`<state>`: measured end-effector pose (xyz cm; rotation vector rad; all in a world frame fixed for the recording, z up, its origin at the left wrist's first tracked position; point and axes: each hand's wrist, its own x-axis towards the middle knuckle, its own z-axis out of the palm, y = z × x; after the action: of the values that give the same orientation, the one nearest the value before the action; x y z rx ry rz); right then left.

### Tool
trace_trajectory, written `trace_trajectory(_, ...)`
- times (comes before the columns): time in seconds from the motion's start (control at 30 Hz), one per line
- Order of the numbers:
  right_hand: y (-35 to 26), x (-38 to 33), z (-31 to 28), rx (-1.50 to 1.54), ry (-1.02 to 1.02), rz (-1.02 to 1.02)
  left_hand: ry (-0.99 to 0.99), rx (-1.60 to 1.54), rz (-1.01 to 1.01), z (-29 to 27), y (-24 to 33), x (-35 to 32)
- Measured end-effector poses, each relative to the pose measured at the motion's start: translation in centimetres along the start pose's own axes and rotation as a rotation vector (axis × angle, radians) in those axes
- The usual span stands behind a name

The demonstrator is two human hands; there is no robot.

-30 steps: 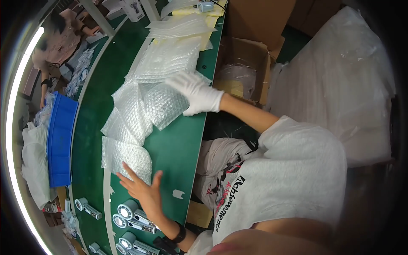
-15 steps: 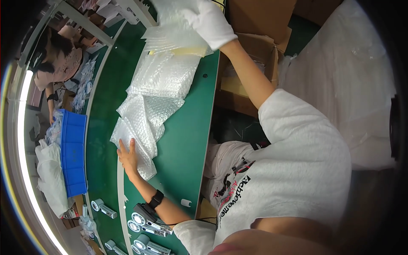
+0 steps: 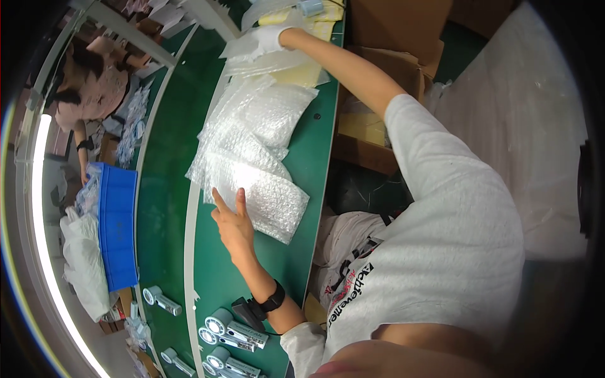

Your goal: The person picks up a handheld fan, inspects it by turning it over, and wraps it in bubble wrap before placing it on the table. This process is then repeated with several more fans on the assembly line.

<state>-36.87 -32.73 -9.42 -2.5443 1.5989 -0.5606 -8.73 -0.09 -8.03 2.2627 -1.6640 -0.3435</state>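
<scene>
My bare left hand [image 3: 232, 222], a black watch on its wrist, lies flat with fingers spread on the nearest bubble-wrap bag [image 3: 268, 198] of an overlapping pile [image 3: 255, 126] on the green table [image 3: 220, 283]. My right hand [image 3: 270, 38], in a white glove, stretches to the far end of the table and rests on a stack of clear bags and yellowish sheets [image 3: 296, 69]. Its fingers curl over the stack; whether they grip anything is hidden.
Several white-and-grey cylindrical devices [image 3: 230, 327] lie at the table's near end. A blue bin [image 3: 116, 233] and white bags [image 3: 85, 264] sit beyond the far rail. Open cardboard boxes [image 3: 378, 82] stand at my right. Another person [image 3: 91, 88] works at the upper left.
My gloved right hand has moved from the middle of the bubble-bag pile out to the far stack. My left hand has stayed on the nearest bag.
</scene>
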Motion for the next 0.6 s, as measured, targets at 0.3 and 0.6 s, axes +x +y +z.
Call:
trace_trajectory(0.3, -19.4, -17.5, -13.3, 1.188, 0.376, -0.608, 0.374, 0.447, -0.849, -9.2, -23.0, 11.5)
trace_trajectory(0.6, -25.6, -26.8, -12.0, 2.049, -0.374, -1.389, 0.284, 0.373, -1.113, -13.1, -47.1, 7.5)
